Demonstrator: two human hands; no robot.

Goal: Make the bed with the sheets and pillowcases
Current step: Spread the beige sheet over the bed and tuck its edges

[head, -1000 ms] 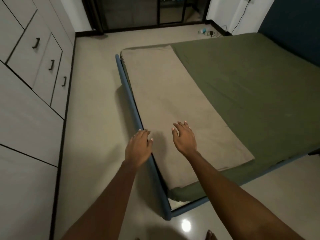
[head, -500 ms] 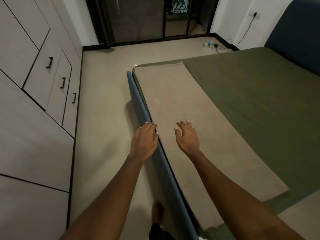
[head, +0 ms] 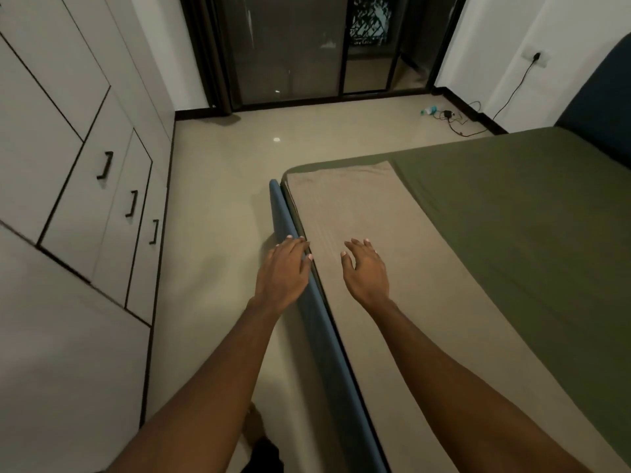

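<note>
A bed fills the right half of the view, its mattress covered by an olive green sheet. A beige folded sheet lies flat as a long strip along the bed's foot edge. The blue padded bed frame rail runs beside it. My left hand hovers over the rail with its fingers spread and holds nothing. My right hand is over the beige sheet, fingers apart and empty. Whether either hand touches the surface I cannot tell. No pillowcases are in view.
White wardrobe doors with black handles line the left side. Beige tiled floor runs between wardrobe and bed. Dark glass sliding doors stand at the far wall. A cable and small items lie on the floor by the wall socket. A blue headboard rises at right.
The view has moved forward along the foot of the bed and tilted up toward the glass doors. Both hands stay open and have moved along the rail and beige sheet.
</note>
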